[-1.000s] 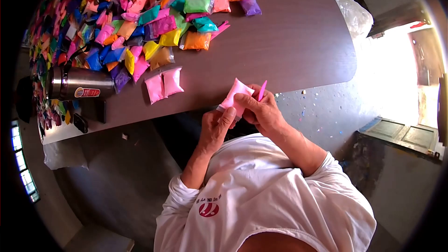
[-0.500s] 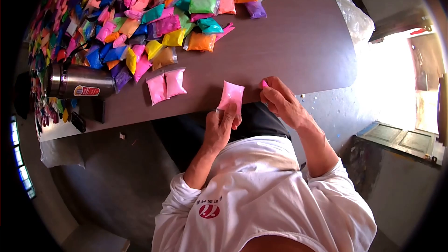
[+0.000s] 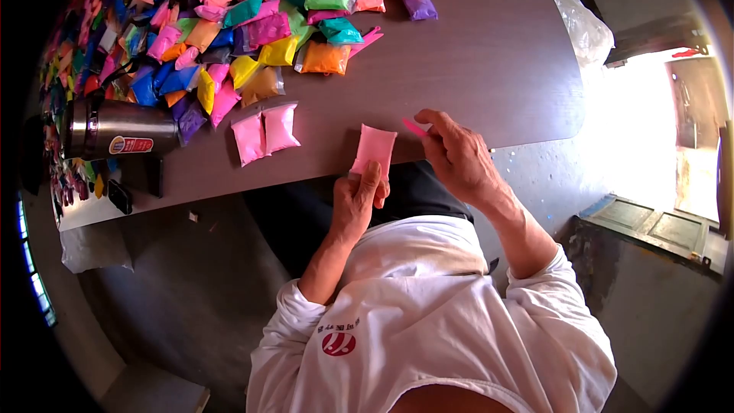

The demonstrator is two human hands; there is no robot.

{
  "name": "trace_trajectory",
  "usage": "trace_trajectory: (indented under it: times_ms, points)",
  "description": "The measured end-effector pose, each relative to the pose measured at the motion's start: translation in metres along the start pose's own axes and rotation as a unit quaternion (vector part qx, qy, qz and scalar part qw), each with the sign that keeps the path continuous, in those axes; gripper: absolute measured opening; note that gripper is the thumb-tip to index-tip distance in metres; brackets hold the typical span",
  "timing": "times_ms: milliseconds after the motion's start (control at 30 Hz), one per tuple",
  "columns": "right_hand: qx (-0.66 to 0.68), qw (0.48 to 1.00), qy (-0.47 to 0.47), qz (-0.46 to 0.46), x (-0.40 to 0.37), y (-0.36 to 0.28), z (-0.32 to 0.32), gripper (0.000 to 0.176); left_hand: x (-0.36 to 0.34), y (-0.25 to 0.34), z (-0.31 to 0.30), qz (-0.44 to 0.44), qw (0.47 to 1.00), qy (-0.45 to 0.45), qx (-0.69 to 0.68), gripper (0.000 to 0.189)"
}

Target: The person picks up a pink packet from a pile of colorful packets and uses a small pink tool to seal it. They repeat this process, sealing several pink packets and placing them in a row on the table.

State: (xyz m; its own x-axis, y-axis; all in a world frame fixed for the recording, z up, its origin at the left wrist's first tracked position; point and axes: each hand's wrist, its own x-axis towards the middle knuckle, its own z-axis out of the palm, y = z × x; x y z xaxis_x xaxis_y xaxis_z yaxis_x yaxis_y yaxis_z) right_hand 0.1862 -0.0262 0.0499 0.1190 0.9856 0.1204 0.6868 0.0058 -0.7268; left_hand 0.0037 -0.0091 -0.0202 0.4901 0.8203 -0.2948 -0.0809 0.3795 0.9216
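A clear packet of pink filling (image 3: 375,147) stands up from the left hand (image 3: 358,200), pinched at its lower end between thumb and fingers, near the table edge. Just right of it, the right hand (image 3: 461,154) grips a slim pink plastic tool (image 3: 414,128) in its fingertips. Two pink-filled packets (image 3: 265,134) lie side by side on the brown table (image 3: 474,53), left of the held packet. Beyond them spreads a pile of multicolored filled packets (image 3: 229,30), beside a steel flask (image 3: 122,128).
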Motion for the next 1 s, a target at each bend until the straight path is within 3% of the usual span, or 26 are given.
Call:
trace_trajectory:
  times_ms: [100, 200, 333, 567, 700, 767, 933, 1000]
  points:
    - [0.012, 0.999, -0.011, 0.039, -0.003, 0.001, 0.007, 0.011, 0.001, -0.002, 0.001, -0.006, 1.000, -0.001, -0.020, 0.050]
    - [-0.006, 0.996, 0.015, -0.089, -0.007, 0.004, 0.022, 0.005, 0.002, -0.005, 0.001, -0.002, 1.000, -0.005, -0.019, 0.050]
    - [-0.057, 0.986, 0.054, -0.150, -0.010, 0.001, 0.036, 0.008, 0.002, -0.008, 0.002, 0.019, 0.999, 0.001, -0.030, 0.049]
    - [-0.121, 0.987, 0.086, -0.052, 0.006, 0.016, 0.024, 0.008, 0.002, -0.007, 0.006, 0.035, 0.999, 0.027, -0.009, 0.050]
    - [-0.042, 0.992, 0.086, -0.085, -0.001, -0.003, 0.029, 0.010, 0.001, -0.009, 0.006, 0.025, 0.999, 0.026, -0.006, 0.050]
    - [-0.039, 0.986, 0.046, -0.156, -0.002, -0.005, 0.038, 0.011, 0.004, -0.011, 0.005, 0.028, 0.999, 0.020, -0.020, 0.051]
    - [-0.076, 0.992, 0.031, -0.093, 0.007, 0.001, 0.034, 0.010, 0.001, -0.002, 0.010, 0.016, 0.999, 0.036, -0.008, 0.054]
    - [-0.145, 0.985, 0.086, -0.032, 0.014, 0.006, 0.032, 0.008, 0.002, -0.002, 0.010, 0.018, 0.999, 0.034, -0.016, 0.054]
